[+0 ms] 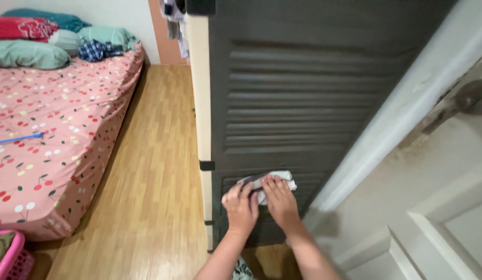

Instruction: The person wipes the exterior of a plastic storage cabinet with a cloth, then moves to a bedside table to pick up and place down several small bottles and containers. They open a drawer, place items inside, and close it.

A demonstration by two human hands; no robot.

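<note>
Both my hands are pressed against the lower part of a dark grey louvred cabinet door (298,103), with a small light grey cloth (269,181) between them and the slats. My left hand (241,207) lies flat with the fingers close together, its fingertips on the left end of the cloth, pushing it onto the door rather than pinching it. My right hand (280,201) sits just beside it, touching it, fingers spread a little and laid over the middle of the cloth, so only the upper edge and the right corner of the fabric show past my fingertips. The cloth is bunched and rests on the lower panel of slats, just under the plain band that divides the upper louvres from the lower ones. To the left of the door runs the cabinet's cream side edge (198,88) with two small dark hinges. To the right a white door (407,171) stands at an angle, its metal handle (471,98) near the top corner. A wooden floor (158,155) stretches left to a bed with a pink cherry-print sheet (54,129) and pillows (28,54) at its head, and a pink basket (10,256) sits in the bottom-left corner.
</note>
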